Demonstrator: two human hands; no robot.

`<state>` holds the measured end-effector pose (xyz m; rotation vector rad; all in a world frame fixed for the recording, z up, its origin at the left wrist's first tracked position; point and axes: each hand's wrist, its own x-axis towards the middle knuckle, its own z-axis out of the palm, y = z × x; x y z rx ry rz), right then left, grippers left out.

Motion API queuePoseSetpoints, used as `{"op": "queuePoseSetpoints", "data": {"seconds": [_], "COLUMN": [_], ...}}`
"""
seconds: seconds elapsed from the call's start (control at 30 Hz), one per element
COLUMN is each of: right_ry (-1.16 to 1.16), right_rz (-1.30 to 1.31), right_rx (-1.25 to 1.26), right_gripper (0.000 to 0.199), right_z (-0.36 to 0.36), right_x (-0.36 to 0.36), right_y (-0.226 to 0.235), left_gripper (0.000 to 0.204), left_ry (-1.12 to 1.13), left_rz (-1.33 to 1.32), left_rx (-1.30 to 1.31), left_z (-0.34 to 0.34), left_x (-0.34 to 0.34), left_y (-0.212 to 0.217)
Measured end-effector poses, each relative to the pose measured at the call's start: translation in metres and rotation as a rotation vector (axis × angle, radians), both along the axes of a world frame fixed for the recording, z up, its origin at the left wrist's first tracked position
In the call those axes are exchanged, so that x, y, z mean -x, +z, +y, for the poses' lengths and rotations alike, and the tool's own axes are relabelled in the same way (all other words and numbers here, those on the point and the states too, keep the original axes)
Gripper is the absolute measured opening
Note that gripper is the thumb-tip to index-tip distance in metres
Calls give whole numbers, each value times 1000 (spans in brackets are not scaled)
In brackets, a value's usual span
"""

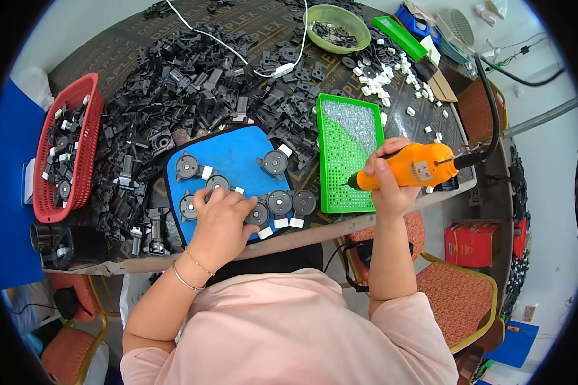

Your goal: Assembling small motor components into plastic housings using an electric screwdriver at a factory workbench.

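Note:
On a blue mat [234, 144] lie several black wheel parts with white end pieces. My left hand [221, 221] is over them, its thumb and index finger around one black wheel part [259, 214]. The other fingers curve down beside a neighbouring wheel [217, 183]; their tips are partly hidden. An orange electric screwdriver [420, 165] is gripped in my right hand [392, 189]. Its dark tip points left, over a green perforated tray [320, 154]. Small silvery screws [356, 119] fill the tray's far part.
Black plastic parts [180, 90] are heaped across the table's left and back. A red basket [96, 135] of assembled parts stands far left. Behind the tray are a green bowl [315, 45] and scattered white pieces [379, 80]. The screwdriver's black cable [494, 115] rises at right.

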<state>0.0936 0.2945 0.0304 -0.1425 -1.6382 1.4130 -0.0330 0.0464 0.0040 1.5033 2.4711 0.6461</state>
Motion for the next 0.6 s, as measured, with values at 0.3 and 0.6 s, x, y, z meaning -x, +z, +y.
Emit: {"op": "queuePoseSetpoints", "data": {"seconds": [0.3, 0.6], "right_ry": [39, 245], "right_rz": [26, 161], "right_rx": [31, 24], "right_gripper": [24, 22], "right_z": [0, -38], "right_x": [-1, 16], "right_y": [-4, 39], "left_gripper": [41, 45], "left_ry": [2, -6], "left_rz": [9, -49], "left_rx": [-34, -47], "left_z": [-2, -3], "left_x": [1, 5], "left_y": [-2, -8]}}
